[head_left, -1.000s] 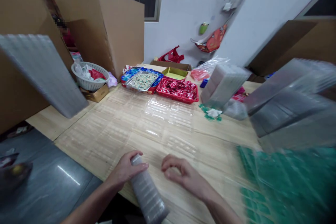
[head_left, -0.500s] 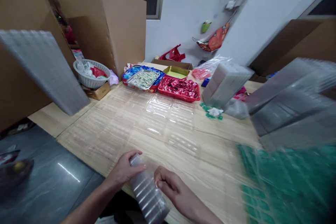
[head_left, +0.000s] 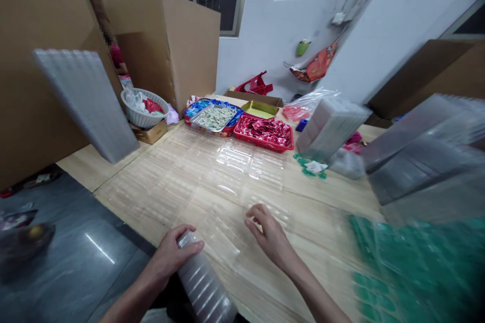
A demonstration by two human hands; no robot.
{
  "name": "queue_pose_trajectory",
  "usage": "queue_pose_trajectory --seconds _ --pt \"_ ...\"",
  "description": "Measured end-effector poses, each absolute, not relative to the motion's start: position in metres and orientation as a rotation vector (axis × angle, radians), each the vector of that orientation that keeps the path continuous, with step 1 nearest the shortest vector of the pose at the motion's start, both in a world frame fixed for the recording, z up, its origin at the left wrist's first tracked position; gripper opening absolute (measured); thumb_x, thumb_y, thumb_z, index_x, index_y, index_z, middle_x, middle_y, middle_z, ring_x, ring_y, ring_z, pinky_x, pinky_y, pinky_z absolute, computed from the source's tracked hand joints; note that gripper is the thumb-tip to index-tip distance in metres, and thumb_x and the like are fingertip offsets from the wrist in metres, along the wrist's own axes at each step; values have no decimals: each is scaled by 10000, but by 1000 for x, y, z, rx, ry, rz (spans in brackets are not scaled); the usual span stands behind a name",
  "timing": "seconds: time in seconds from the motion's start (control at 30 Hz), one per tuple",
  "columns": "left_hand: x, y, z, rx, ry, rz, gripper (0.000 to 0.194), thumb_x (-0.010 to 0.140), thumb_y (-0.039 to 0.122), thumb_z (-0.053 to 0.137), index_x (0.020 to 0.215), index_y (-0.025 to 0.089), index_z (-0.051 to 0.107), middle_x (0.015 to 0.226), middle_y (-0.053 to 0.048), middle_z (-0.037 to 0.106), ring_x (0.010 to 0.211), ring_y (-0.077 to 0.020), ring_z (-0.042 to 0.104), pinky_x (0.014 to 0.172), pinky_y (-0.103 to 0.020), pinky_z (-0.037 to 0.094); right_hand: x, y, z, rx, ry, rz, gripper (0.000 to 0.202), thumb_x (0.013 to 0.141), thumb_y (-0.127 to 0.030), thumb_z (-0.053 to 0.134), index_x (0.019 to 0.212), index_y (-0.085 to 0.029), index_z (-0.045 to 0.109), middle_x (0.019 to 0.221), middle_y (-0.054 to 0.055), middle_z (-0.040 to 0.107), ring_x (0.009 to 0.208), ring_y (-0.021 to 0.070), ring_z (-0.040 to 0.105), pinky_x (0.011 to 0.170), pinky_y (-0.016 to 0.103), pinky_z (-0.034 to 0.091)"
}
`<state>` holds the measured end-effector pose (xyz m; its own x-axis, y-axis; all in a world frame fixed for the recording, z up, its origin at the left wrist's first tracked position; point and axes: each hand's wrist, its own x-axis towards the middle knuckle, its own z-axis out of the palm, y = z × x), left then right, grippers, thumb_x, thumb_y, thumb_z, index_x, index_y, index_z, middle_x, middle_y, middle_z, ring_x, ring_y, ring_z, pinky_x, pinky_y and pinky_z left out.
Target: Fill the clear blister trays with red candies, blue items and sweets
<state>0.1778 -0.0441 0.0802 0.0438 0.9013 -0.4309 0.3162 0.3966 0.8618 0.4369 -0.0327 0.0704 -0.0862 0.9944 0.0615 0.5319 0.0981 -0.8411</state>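
Observation:
At the table's front edge my left hand [head_left: 170,257] grips one end of a stack of clear plastic trays [head_left: 206,287], thumb on top. My right hand [head_left: 267,234] is over the table to the right of the stack, its fingers curled with thumb and fingertips near each other; a clear sheet may be at them, but I cannot make it out. Clear trays [head_left: 231,166] lie spread flat across the wooden table [head_left: 303,242], hard to tell from its surface.
At the back stand a red basket of red packets [head_left: 265,133], a metal tray of small pieces [head_left: 214,117] and a gold tray [head_left: 259,109]. Tall clear tray stacks [head_left: 87,106] flank the table. Green trays [head_left: 417,257] lie at the right. A person sits behind the cartons.
My right hand has moved away from the stack, forward over the table. My left hand still holds the stack, slightly further left. The whole view has shifted a little.

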Motion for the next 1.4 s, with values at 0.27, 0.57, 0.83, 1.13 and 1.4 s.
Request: queue_pose_trajectory --seconds 0.27,0.57,0.83,1.13,1.4 --pt "178 -42 74 1216 1489 641 590 574 484 708 1039 133 618 998 -85 626 971 -271 542 845 -335 414 384 -85 83 -941 -1494 1744 322 773 -484 646 737 -164 635 778 15 547 733 144 496 688 277 365" --pt "178 -44 77 1225 1453 611 619 558 486 727 1052 127 624 919 -72 625 872 -246 549 779 -320 426 379 -89 81 -954 -1255 1855 329 743 -472 677 673 -152 636 729 0 513 711 139 463 681 271 329" --pt "177 -45 81 1217 1443 653 653 498 403 772 1071 121 636 1073 -117 642 1021 -300 557 920 -379 410 374 -99 79 -1043 -1418 1697 356 850 -491 519 678 -180 494 777 7 469 738 151 439 701 278 344" --pt "180 -46 86 1105 1438 709 827 452 339 777 1215 109 557 1199 -154 609 1130 -325 532 996 -407 387 389 -97 73 -1145 -1416 1500 341 907 -482 403 717 -204 449 822 19 466 791 172 456 756 298 373" --pt "176 -43 82 1187 1460 633 645 495 431 751 1051 124 639 1124 -143 657 1114 -346 557 959 -412 440 489 -124 78 -1390 -928 1460 332 807 -531 538 740 -207 504 746 4 461 737 176 494 752 321 418"
